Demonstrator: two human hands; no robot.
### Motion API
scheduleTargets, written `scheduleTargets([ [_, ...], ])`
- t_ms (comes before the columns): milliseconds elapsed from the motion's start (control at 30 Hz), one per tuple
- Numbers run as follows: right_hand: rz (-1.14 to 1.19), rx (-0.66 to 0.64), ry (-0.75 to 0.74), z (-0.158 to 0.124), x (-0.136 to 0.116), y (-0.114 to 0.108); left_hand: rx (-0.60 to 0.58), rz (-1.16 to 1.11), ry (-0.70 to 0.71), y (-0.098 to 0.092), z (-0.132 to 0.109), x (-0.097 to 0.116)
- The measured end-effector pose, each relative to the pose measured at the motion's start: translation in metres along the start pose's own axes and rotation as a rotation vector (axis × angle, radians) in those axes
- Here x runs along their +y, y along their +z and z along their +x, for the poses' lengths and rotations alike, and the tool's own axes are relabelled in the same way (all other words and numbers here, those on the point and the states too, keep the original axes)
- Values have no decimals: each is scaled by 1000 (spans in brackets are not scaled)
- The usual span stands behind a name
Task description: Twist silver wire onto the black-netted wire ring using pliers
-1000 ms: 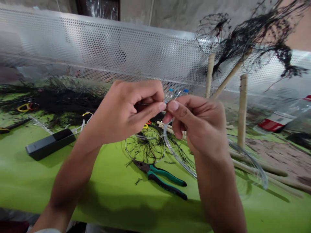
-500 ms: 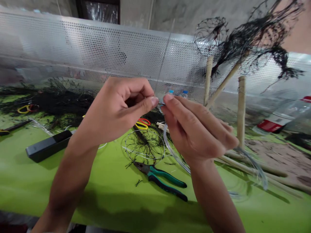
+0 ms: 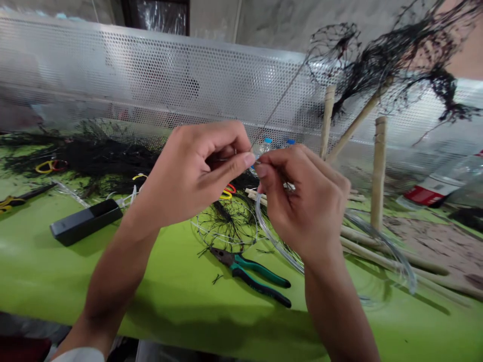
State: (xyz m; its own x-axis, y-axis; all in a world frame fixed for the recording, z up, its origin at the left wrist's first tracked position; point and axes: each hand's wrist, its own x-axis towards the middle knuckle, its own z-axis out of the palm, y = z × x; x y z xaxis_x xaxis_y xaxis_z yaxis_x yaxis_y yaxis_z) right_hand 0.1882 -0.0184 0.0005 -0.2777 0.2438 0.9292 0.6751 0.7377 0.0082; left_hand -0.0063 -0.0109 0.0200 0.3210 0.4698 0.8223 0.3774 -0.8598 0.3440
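Observation:
My left hand (image 3: 196,171) and my right hand (image 3: 305,201) meet above the green table (image 3: 113,271), fingertips pinched together on a thin metal wire (image 3: 281,98) that rises up and to the right. A loop of clear tubing (image 3: 271,236) hangs from the right hand's grip down toward the table. Below the hands lies a wire ring filled with black netting (image 3: 226,226) and green-handled pliers (image 3: 252,274).
A perforated metal panel (image 3: 151,80) stands behind the table. Black netting (image 3: 94,156) is heaped at the left, with a black box (image 3: 85,221) and scissors (image 3: 47,165). Wooden sticks (image 3: 377,171) stand upright at the right, draped in black mesh (image 3: 396,55).
The right hand's fingers have curled in from an extended pose. The wire above the hands has swung from near upright to leaning right.

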Motion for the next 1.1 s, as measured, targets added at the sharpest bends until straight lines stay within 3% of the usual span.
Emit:
scheduleTargets([
  [133,480,-204,208,3,8,-4,15,25,7,1,0,3],
  [200,524,-248,174,5,10,-8,-2,2,-23,-1,0,5],
  [267,327,-169,7,4,9,-9,-34,-51,-77,-4,0,9],
  [367,-11,54,-223,0,4,-5,-50,-140,-144,-9,-1,13],
  [467,-127,202,-294,-6,3,1,-73,-205,-185,-12,-2,15],
  [633,-211,297,-422,-10,14,4,-127,-227,-229,-11,-1,14],
  [833,-26,237,-215,-9,8,6,-142,-206,-171,-11,0,8],
  [967,307,174,48,-3,1,2,-168,-173,-111,-12,0,7],
  [1100,613,-48,291,2,2,-2,-178,-111,-95,-9,1,8],
])
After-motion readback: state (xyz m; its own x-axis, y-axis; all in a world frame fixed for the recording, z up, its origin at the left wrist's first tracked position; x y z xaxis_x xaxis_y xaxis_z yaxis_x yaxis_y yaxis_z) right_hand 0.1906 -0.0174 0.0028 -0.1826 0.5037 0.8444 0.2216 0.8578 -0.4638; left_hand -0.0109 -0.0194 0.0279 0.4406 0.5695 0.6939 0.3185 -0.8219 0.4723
